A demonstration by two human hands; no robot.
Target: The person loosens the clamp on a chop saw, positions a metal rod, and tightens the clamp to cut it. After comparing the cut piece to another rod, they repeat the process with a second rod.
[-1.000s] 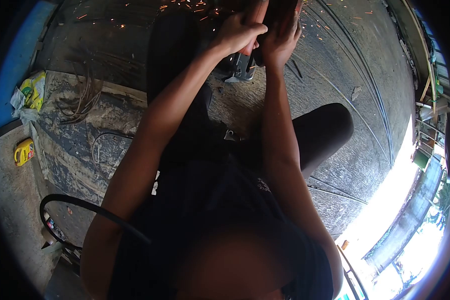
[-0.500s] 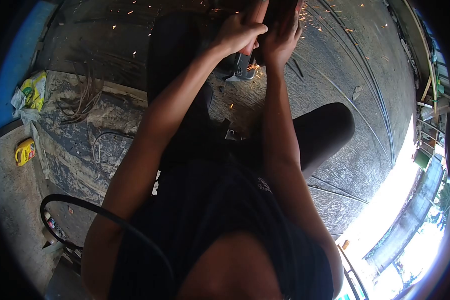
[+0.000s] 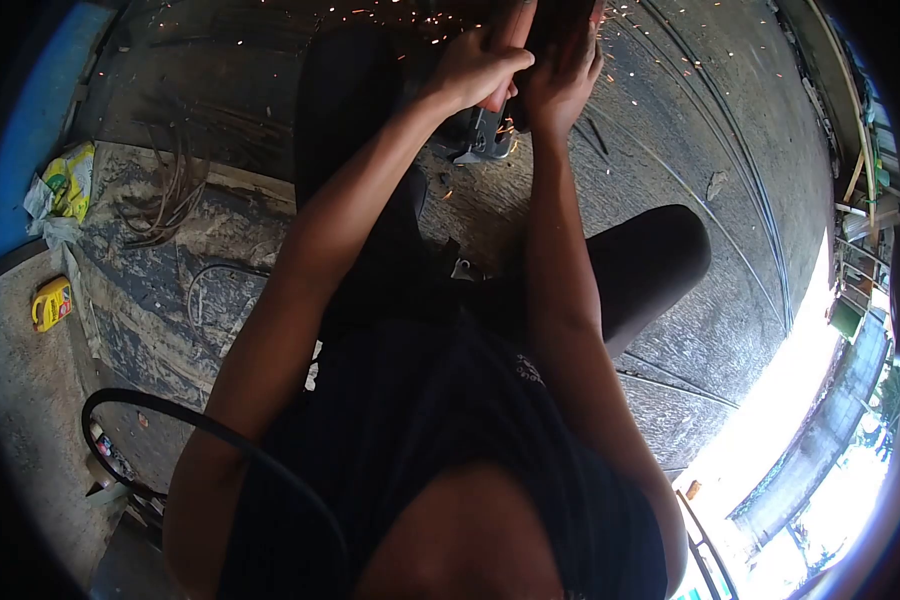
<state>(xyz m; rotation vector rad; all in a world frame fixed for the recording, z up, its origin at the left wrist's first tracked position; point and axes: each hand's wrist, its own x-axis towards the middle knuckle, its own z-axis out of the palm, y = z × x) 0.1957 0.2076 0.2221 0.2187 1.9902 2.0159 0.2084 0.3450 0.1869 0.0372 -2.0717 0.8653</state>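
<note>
My left hand is closed around a red, bar-like piece at the top of the view, its thumb lying across it. Just to the right, my right hand grips a dark piece with a red edge; its shape is mostly hidden by the fingers and the frame edge. Below the red piece sits a dark grey metal bracket-like part close to the floor. Orange sparks fly around both hands and fall beside that metal part. Where the sparks start is hidden.
Long thin rods lie on the rough floor at right. Coiled wire, a yellow jug and a yellow-green bag are at left. A black cable loops by my left arm. My bent knee is at right.
Both hands keep nearly the same place and hold. The sparks are spread differently, with fewer bright ones beside the metal part below.
</note>
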